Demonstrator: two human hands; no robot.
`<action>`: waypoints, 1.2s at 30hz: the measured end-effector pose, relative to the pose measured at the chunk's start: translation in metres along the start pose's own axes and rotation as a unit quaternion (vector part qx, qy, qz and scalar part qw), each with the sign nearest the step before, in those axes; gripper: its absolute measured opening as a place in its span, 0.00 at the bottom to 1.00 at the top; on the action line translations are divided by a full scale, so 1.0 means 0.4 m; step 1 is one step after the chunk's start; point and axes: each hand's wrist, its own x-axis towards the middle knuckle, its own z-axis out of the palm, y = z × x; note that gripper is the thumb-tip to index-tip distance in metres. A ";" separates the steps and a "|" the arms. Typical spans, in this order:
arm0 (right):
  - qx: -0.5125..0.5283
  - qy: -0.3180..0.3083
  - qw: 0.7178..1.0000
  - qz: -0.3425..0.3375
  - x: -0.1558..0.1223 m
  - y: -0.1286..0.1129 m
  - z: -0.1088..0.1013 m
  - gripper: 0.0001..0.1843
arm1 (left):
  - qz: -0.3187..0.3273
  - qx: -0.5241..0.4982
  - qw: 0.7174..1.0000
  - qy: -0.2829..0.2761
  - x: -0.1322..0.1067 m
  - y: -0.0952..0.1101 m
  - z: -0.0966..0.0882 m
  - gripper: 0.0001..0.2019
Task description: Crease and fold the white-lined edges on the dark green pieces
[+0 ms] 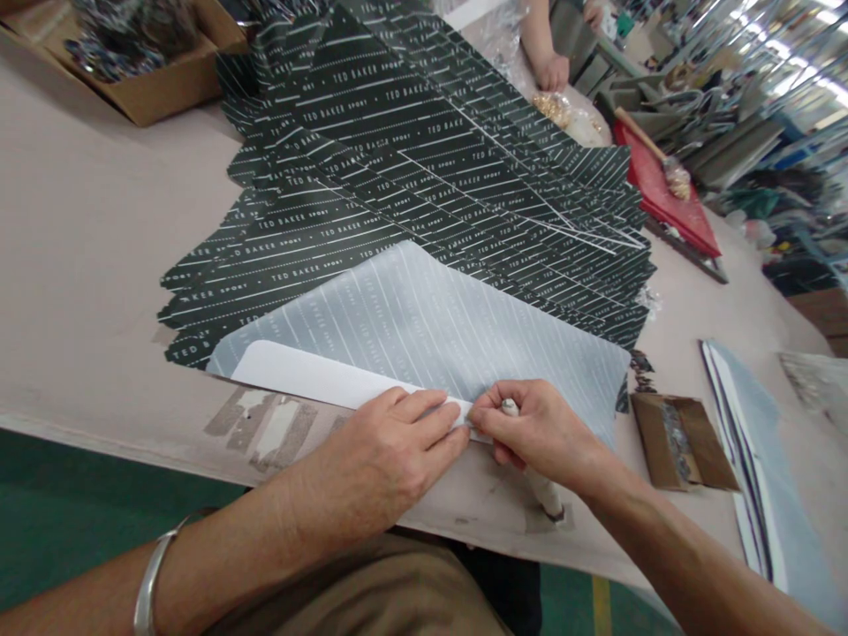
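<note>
My left hand (404, 450) lies with its fingers stretched out on a white strip (318, 375), near the strip's right end. This strip runs along the front edge of a greyish, see-through-looking sheet (450, 309) with faint slanted lettering. My right hand (530, 424) is closed, thumb and forefinger pinched together at the strip's right end, close to the left fingertips. Through its curl passes a pale rod (547, 495), with a rounded top showing above the thumb and a dark lower tip near the table. What the pinched fingertips grip is hidden. Dark printed sheets (371, 177) fan out beneath and beyond.
An open cardboard box (159, 93) stands at the back left, and a smaller brown box (682, 442) sits right. Stacked pale sheets (761, 468) lie at the right edge. Farther back are a red tray-like piece (669, 190) and another person's hand (553, 72).
</note>
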 end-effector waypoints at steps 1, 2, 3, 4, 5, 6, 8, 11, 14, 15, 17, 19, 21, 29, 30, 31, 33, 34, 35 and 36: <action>0.004 0.001 1.000 0.000 0.001 0.001 0.000 0.06 | -0.001 -0.001 1.000 0.000 0.000 0.000 0.000 0.16; 0.002 0.004 1.000 -0.003 0.001 0.002 0.000 0.06 | -0.002 -0.001 1.000 -0.001 0.000 -0.001 0.001 0.16; -0.003 0.009 1.000 -0.006 0.001 0.004 0.001 0.06 | -0.003 -0.001 1.000 -0.001 0.001 -0.001 0.001 0.16; -0.011 0.012 1.000 -0.008 0.001 0.005 0.002 0.06 | -0.003 -0.001 1.000 -0.001 0.001 -0.002 0.001 0.16; -0.019 0.017 1.000 -0.010 0.001 0.006 0.003 0.05 | -0.003 0.000 1.000 0.000 0.002 -0.002 0.001 0.16; -0.029 0.022 0.999 -0.013 -0.001 0.007 0.004 0.05 | -0.002 0.000 1.000 0.001 0.003 -0.002 0.001 0.17; -0.049 0.037 0.998 -0.020 -0.003 0.006 0.006 0.05 | -0.001 0.001 1.000 0.001 0.003 -0.001 0.001 0.17; -0.090 0.056 0.993 -0.047 -0.005 0.002 0.009 0.06 | -0.002 0.004 1.000 -0.010 0.002 0.001 -0.001 0.16; -0.112 0.047 0.990 -0.076 -0.008 -0.002 -0.001 0.09 | 0.003 0.010 1.000 -0.019 0.003 0.003 -0.007 0.16; -0.104 0.038 0.991 -0.081 -0.012 -0.002 -0.009 0.11 | 0.006 0.012 1.000 -0.019 0.004 0.003 -0.009 0.17; -0.047 0.026 0.995 -0.083 -0.030 -0.001 -0.034 0.14 | 0.012 0.014 1.000 -0.020 0.007 0.002 -0.011 0.17; 0.079 0.058 0.989 -0.108 -0.062 0.002 -0.062 0.15 | 0.014 0.018 0.999 -0.028 0.009 0.001 -0.011 0.17; 0.241 0.147 0.941 -0.185 -0.100 0.005 -0.081 0.12 | 0.013 0.018 0.999 -0.043 0.011 0.000 -0.007 0.17; 0.461 0.313 0.749 -0.358 -0.097 0.041 0.005 0.06 | 0.004 0.032 0.997 -0.066 0.022 0.009 -0.006 0.16; 0.471 0.302 0.750 -0.354 -0.086 0.045 0.017 0.07 | 0.005 0.038 0.997 -0.067 0.026 0.012 -0.008 0.16; 0.485 0.293 0.747 -0.349 -0.077 0.048 0.025 0.09 | 0.005 0.043 0.997 -0.071 0.029 0.016 -0.010 0.16; 0.530 0.281 0.725 -0.339 -0.065 0.049 0.029 0.14 | 0.004 0.051 0.996 -0.079 0.037 0.024 -0.014 0.16; 0.558 0.275 0.708 -0.335 -0.060 0.048 0.025 0.15 | 0.005 0.055 0.995 -0.080 0.040 0.027 -0.015 0.16; 0.589 0.264 0.690 -0.329 -0.055 0.048 0.020 0.16 | 0.005 0.058 0.995 -0.079 0.042 0.030 -0.015 0.16; 0.618 0.250 0.673 -0.322 -0.048 0.049 0.014 0.16 | 0.006 0.061 0.995 -0.077 0.044 0.031 -0.016 0.17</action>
